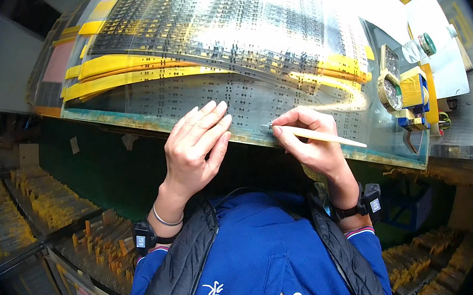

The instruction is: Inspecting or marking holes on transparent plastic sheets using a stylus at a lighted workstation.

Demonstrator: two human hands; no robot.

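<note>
My left hand lies on the near edge of a clear film sheet printed with rows of small dark marks. Its fingers are stretched out and it holds nothing. To its right, my right hand is closed around a slim craft knife with a pale handle, held like a pen. The knife's thin metal tip points left, at the film near the table's front edge; whether it touches the film I cannot tell. Both hands are apart from each other.
Behind the hands lies a stack of patterned films with yellow strips along its edges. On the right stand an oval tin, a blue and yellow tape dispenser and a clear jar. Racks of yellow-tabbed sheets stand below left.
</note>
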